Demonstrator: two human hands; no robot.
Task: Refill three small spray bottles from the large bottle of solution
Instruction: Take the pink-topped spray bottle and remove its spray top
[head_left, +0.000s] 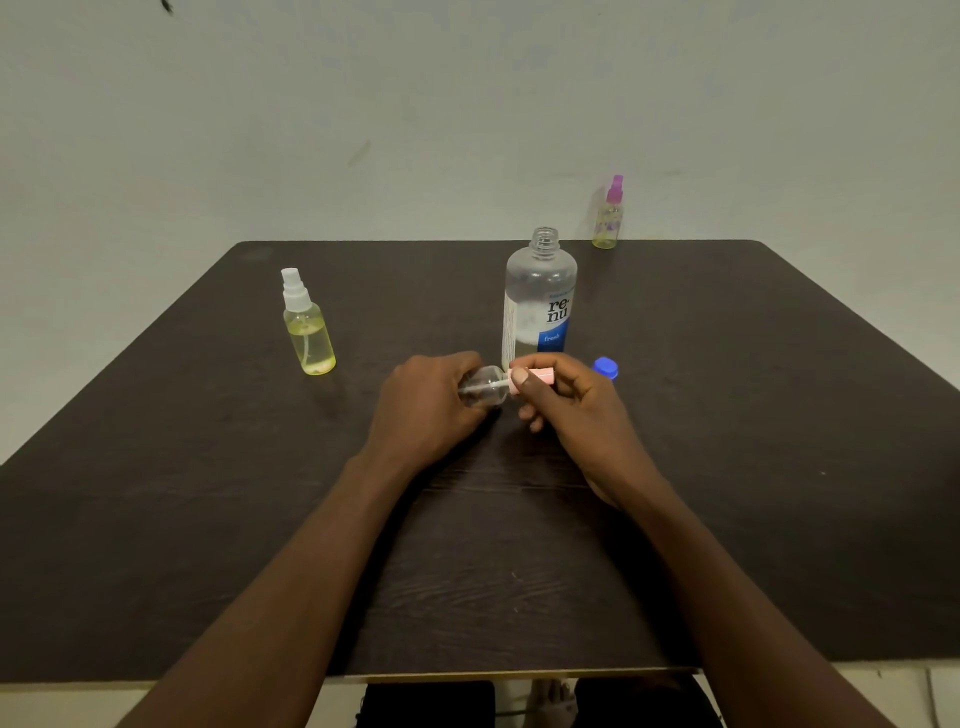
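Note:
My left hand (426, 410) grips a small clear spray bottle (485, 387) lying sideways over the table's middle. My right hand (576, 410) pinches its pink spray top (535, 375) at the bottle's neck. Right behind them stands the large clear solution bottle (540, 296) with a blue and white label, its neck uncapped. Its blue cap (606, 368) lies on the table just right of my right hand. A white-topped spray bottle (307, 327) holding yellowish liquid stands to the left. A purple-topped spray bottle (609, 215) stands at the far right edge.
Everything sits on a dark wood-grain table (208, 493) against a pale wall (363, 104). The table's near edge lies just above my lap at the bottom of the view.

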